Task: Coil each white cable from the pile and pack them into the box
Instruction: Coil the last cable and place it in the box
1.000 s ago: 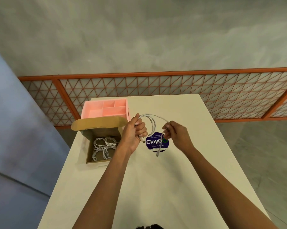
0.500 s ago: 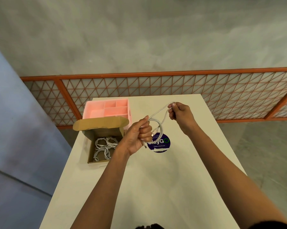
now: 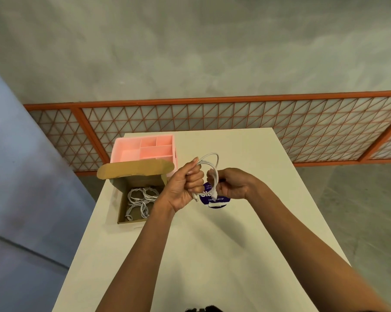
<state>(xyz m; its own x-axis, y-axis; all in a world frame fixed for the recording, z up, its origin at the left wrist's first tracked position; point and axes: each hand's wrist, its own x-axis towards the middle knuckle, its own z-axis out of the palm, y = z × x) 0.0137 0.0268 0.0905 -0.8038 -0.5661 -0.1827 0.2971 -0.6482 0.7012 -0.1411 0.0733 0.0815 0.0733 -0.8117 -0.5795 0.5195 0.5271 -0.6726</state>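
The left hand's fingers [image 3: 195, 176] are curling tight into a fist around one side of the white cable [image 3: 212, 157], whose loops are arching up and over toward the right. The right hand's fingers [image 3: 221, 176] are pinching the loops' other side, with a plug end hanging just below them. The left hand [image 3: 185, 188] and right hand [image 3: 232, 184] are hovering close together above the table [image 3: 212, 255], over a round purple sticker [image 3: 222, 200].

Left of the left hand, the cardboard box [image 3: 122, 199] is sitting open, its flap [image 3: 133, 168] leaning back, with coiled cables [image 3: 139, 202] lying inside. The box's left wall is running near the table's left edge. Behind it, a pink divided organizer [image 3: 145, 149] is standing near the far left corner. Bare tabletop is stretching right of the hands to the right edge and down between the forearms. Beyond the far edge, an orange lattice railing [image 3: 235, 118] is crossing the view.
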